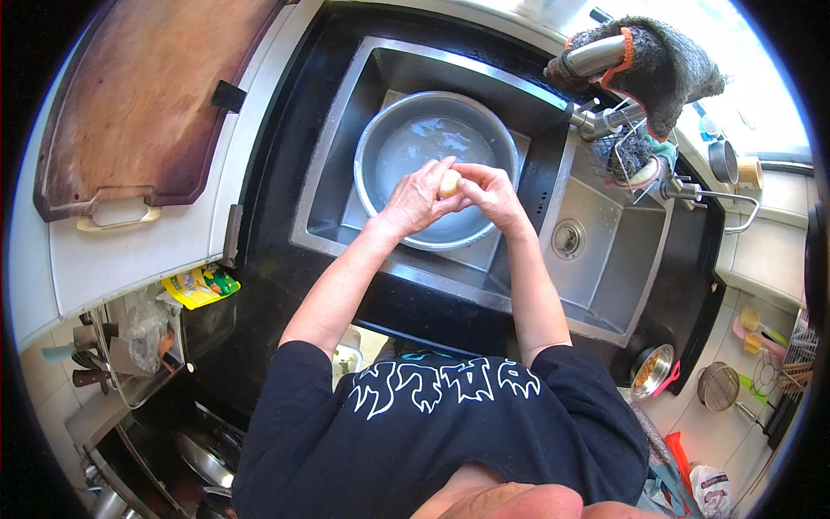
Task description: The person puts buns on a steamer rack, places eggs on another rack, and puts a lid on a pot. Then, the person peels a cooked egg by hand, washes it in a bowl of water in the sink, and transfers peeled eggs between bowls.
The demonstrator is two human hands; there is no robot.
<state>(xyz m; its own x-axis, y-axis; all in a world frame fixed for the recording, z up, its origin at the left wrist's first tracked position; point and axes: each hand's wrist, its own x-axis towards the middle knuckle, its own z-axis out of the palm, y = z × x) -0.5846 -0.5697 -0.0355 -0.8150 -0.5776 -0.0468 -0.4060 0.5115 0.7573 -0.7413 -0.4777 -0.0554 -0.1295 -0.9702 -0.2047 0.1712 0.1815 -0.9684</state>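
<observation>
Both hands meet over a round metal basin point(434, 96) that stands in the larger compartment of a steel sink point(331, 156). Water in the basin point(415, 139) reflects light. Between my fingers is a small, rounded, pale yellow object point(449, 184), possibly a peeled vegetable; its exact kind is unclear. My left hand point(418, 196) grips it from the left, its fingers partly covering it. From the right, the thumb and fingers of my right hand point(494, 197) close on the same piece. Its underside is hidden.
Right of the basin is a smaller sink compartment point(600, 246) with a drain point(569, 239). A cloth-draped faucet point(600, 55) and a wire sponge rack point(626, 156) stand behind it. A wooden cutting board point(149, 97) is at left, a metal bowl of food point(652, 371) at lower right.
</observation>
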